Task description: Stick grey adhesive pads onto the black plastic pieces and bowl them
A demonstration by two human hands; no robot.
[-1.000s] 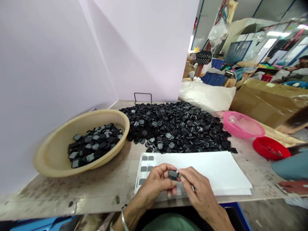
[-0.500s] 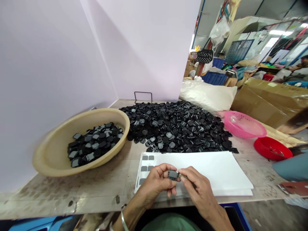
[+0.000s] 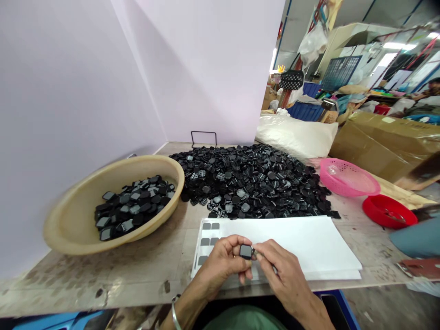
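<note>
My left hand point(image 3: 225, 259) pinches a small black plastic piece point(image 3: 245, 251) with a grey rounded-square face between thumb and fingers. At the piece's right edge, my right hand point(image 3: 280, 266) closes its thumb and fingers on a small thin tool point(image 3: 255, 251), mostly hidden, whose kind I cannot make out. Both hands are over the near edge of a stack of white sheets point(image 3: 282, 233). Grey rounded-square stickers point(image 3: 205, 241) show in rows on the sheet's left side, partly covered by my left hand.
Beyond the sheets spreads a large heap of black pieces point(image 3: 254, 178). To the left, a cream basin point(image 3: 62, 220) holds more pieces. A pink basket point(image 3: 347, 178), a red tray point(image 3: 388, 213) and a cardboard box point(image 3: 378, 142) are at right. A wall point(image 3: 206, 68) rises behind.
The piece in my left hand has turned slightly, so its grey face shows more squarely and the pale marks along its lower edge no longer show. Both hands stay almost in place.
</note>
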